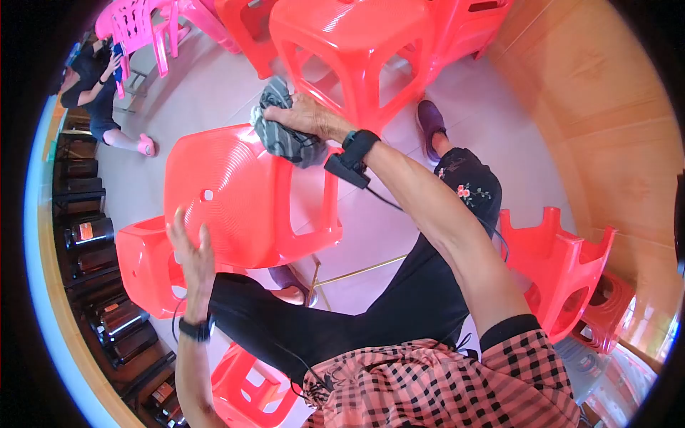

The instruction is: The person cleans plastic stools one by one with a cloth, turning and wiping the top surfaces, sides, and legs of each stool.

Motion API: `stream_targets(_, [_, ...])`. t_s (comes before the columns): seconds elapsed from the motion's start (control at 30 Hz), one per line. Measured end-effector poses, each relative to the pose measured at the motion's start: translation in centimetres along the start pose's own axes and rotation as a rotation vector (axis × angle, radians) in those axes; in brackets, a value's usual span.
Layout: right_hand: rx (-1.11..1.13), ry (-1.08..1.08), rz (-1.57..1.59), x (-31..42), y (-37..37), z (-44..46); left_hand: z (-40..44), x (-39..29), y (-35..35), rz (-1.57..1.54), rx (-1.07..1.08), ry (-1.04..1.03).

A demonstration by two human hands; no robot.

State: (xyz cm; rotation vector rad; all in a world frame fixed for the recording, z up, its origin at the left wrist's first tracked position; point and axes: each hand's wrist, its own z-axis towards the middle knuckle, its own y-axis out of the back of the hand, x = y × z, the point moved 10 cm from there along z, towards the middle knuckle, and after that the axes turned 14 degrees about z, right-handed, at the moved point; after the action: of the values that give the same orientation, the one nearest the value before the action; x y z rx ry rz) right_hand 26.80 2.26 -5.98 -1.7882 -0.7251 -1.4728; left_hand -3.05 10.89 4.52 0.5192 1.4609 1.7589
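Note:
A red plastic stool (235,175) stands in front of me, its ringed seat with a small centre hole turned toward me. My right hand (305,118) is closed around a bunched grey, dark-striped cloth (289,146), held at the stool's upper right edge. Whether the cloth presses on the stool I cannot tell. My left hand (191,257) is at the stool's lower left edge with fingers stretched and apart, holding nothing. Just past the cloth is another red stool (349,32), standing upright.
Wooden panelling (592,93) runs along the right. More red stools stand at the right (560,264) and below my left leg (250,389). Dark jars (93,232) line a shelf at the left. Another person (96,93) is beside a pink chair (135,28) at the upper left.

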Motion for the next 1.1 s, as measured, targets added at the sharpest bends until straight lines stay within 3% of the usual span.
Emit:
stream_targets(0.03, [-0.006, -0.073, -0.111, -0.9, 0.2, 0.2, -1.9, 3.5, 0.5, -0.034, -0.026, 0.062])
stream_targets(0.1, [-0.021, -0.067, -0.064, 0.9, 0.7, -0.9, -6.9, 9.0, -0.2, 0.008, 0.109, -0.089])
stream_targets(0.13, [0.044, -0.139, -0.075, -0.2, 0.4, -0.3, -8.2, 8.6, 0.2, 0.011, 0.111, -0.080])
stream_targets(0.2, [0.078, -0.227, -0.089, -2.2, 0.3, 0.7, -11.9, 10.9, -3.1, -0.799, 0.316, 0.524])
stream_targets(0.3, [0.074, -0.216, -0.082, -1.9, 0.6, -0.1, -10.6, 8.0, -5.5, -1.021, 0.208, 0.413])
stream_targets(0.57, [-0.064, -0.120, -0.181, -5.6, 2.9, -1.2, -6.3, 8.9, -7.3, -1.129, 0.247, 0.501])
stream_targets(0.63, [-0.179, 0.017, -0.197, -4.6, 3.8, -2.8, -4.6, 10.2, -7.8, -1.004, 0.224, 0.530])
stream_targets(0.67, [-0.042, -0.043, -0.104, -4.5, 3.1, -4.3, -3.5, 10.6, -8.2, -1.011, 0.231, 0.524])
stream_targets(0.77, [-0.122, -0.042, -0.119, -5.2, 3.6, -7.7, 1.2, 10.4, -6.7, -0.511, 0.175, 0.195])
stream_targets(0.8, [-0.137, -0.006, -0.083, -5.3, 3.2, -9.0, 1.7, 3.3, -2.7, -0.196, 0.103, -0.099])
stream_targets(0.83, [-0.151, 0.030, -0.046, -5.1, 2.6, -10.4, 3.2, 4.2, -3.6, -0.201, 0.105, -0.107])
stream_targets(0.9, [-0.126, 0.030, 0.051, -6.1, 1.1, -12.8, 6.5, 11.0, -8.2, -0.320, 0.256, 0.269])
stream_targets(0.97, [-0.067, -0.068, -0.032, -6.7, -0.6, -15.1, 7.8, 11.0, -10.0, -0.321, 0.278, 0.255])
stream_targets(1.03, [-0.041, -0.106, -0.070, -8.4, -1.9, -16.5, 9.1, 9.8, -9.2, 0.290, 0.101, 0.123])
stream_targets(1.07, [-0.011, -0.142, -0.110, -9.5, -2.6, -17.0, 8.7, 9.3, -8.8, 0.299, 0.105, 0.123])
stream_targets(1.1, [-0.007, -0.144, -0.102, -10.0, -2.9, -17.2, 7.9, 3.5, -6.5, 0.306, 0.016, -0.101])
